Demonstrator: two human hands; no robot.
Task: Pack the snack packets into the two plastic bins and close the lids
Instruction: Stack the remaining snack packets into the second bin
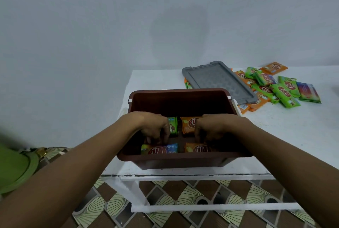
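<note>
both hands are down in the brown bin [174, 103] on the white tabletop [286, 136], so the bottom layer is still being set. the left hand [154, 127] curls its fingers onto the multicoloured packet [159, 149] at the bin's near wall. the right hand [212, 127] does the same on the near orange packet [197, 148]. i count four packets inside, one bin and one grey lid [218, 81] behind it. roughly ten loose packets [286, 97] overlap beyond the bin's right corner. next, i'd guess, comes letting go and reaching there.

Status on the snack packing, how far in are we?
Early. Done: about four packets line the floor of the brown bin. In hand: left hand and right hand are inside it arranging them; exact grip unclear. Left: the loose packets heaped on the table, the grey lid lying off among them, and a second bin, not in view.
</note>
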